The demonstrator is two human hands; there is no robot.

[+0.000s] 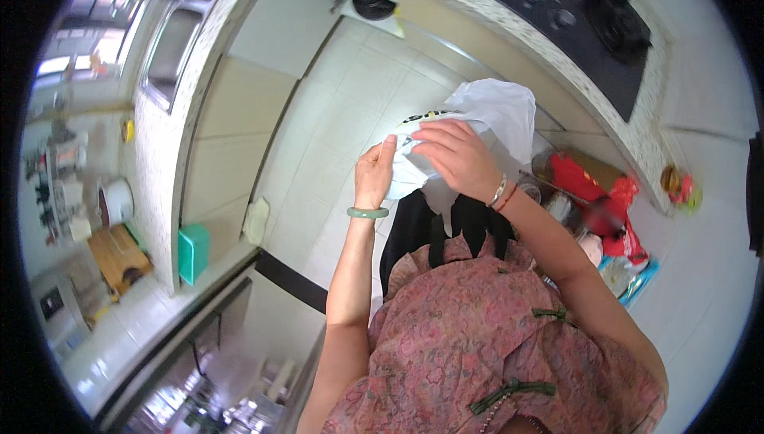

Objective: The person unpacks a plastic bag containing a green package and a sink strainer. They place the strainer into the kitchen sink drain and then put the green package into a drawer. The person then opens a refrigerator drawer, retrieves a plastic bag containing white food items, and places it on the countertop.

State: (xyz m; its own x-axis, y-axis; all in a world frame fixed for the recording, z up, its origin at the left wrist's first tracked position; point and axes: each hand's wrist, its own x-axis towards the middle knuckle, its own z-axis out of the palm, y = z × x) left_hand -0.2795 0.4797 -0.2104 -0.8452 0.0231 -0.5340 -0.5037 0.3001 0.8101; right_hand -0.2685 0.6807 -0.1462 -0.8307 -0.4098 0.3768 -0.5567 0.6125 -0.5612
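A white plastic bag (509, 111) with dark and yellow print hangs in front of my body, spread out and crumpled. Its near edge is gripped in my left hand (372, 175), thumb on top, with a green bangle on that wrist. Close beside it, my right hand (461, 159) has its fingers bent over the bag's upper edge, and they appear to pinch the plastic. The right thumb is mostly hidden. Whether anything lies inside the bag cannot be made out.
A stone counter with a black cooktop (549, 16) runs along the far right. Left stands another counter with a sink (173, 56) and a teal bin (192, 253) below. Red bags (577, 179) and jars crowd the floor by my right arm. An open cupboard door holds a dark round bin (372, 5).
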